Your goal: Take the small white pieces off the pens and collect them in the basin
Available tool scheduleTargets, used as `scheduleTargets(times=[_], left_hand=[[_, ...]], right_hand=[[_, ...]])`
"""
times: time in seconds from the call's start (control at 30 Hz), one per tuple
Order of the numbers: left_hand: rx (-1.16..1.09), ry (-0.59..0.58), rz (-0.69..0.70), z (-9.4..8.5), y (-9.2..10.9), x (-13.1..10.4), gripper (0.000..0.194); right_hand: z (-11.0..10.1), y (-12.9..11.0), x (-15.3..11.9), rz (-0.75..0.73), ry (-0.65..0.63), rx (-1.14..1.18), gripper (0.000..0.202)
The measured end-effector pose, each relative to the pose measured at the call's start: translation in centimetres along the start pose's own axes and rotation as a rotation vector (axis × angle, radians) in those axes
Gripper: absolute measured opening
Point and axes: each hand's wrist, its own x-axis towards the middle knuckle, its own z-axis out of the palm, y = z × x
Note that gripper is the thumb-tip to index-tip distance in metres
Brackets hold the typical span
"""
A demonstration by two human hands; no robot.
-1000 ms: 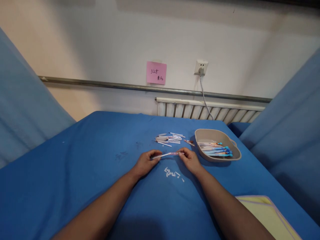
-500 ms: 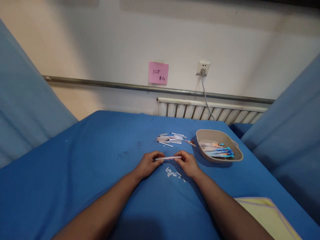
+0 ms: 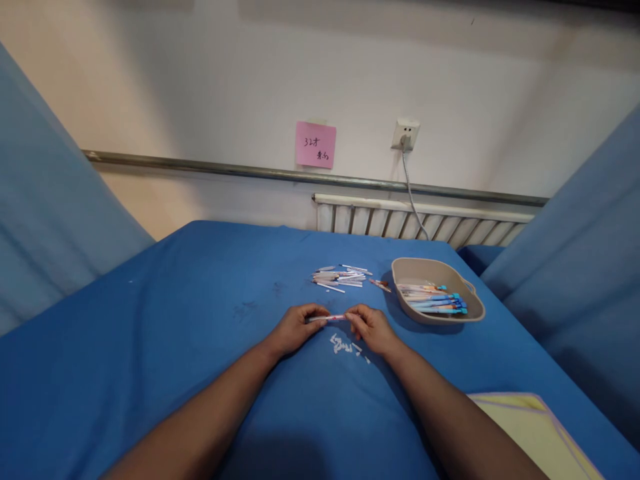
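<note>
Between my two hands lies a slim pen point(image 3: 336, 318), level, white with pinkish-red marks. My left hand point(image 3: 299, 325) is closed on its left end, thumb and fingers pinching it. Fingertips of my right hand point(image 3: 370, 327) are pinched at its right end and hide that tip. Just below, small white scraps point(image 3: 343, 345) are scattered on the blue cloth point(image 3: 210, 300). Beyond my hands lies a pile of thin white sticks that look like pen refills point(image 3: 340, 277). A few reddish-brown slim pieces point(image 3: 381, 285) rest right of the pile.
A beige basket point(image 3: 477, 311) at the right holds several pens point(image 3: 437, 303) with blue ends. A yellow cloth-like item with a purple edge point(image 3: 525, 427) lies at the near right. Behind stand a radiator point(image 3: 370, 220) and a wall with a pink note point(image 3: 315, 145). Blue curtains point(image 3: 55, 193) hang at both sides.
My right hand has shifted slightly along the pen, and its fingers are more curled. Less of the pen shows now, with reddish marks visible. My left hand has stayed in place.
</note>
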Motion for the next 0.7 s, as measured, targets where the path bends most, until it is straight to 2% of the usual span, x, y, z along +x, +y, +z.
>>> scheduleTargets(times=[0.1,0.3,0.47,0.53,0.6,0.7], left_hand=[[-0.006,0.004,-0.013,-0.02,0.16,0.0,0.025],[-0.088,-0.007,-0.029,0.03,0.19,-0.05,0.026],[-0.105,-0.073,-0.034,0.29,0.4,-0.23,0.026],[-0.13,-0.075,-0.034,0.41,0.45,-0.21,0.027],[-0.165,-0.041,-0.047,0.45,0.42,-0.12,0.027],[-0.2,0.0,-0.067,0.36,0.29,0.05,0.027]], right_hand=[[-0.23,-0.5,-0.32,-0.033,-0.021,-0.045,0.025],[-0.25,-0.68,-0.53,-0.088,0.032,-0.118,0.016],[-0.12,-0.34,-0.29,-0.024,0.013,-0.112,0.028],[0.01,-0.45,-0.34,-0.01,0.038,-0.074,0.025],[0.16,-0.73,-0.49,-0.05,0.083,-0.068,0.019],[0.23,-1.16,-0.73,-0.156,0.105,-0.15,0.019]])
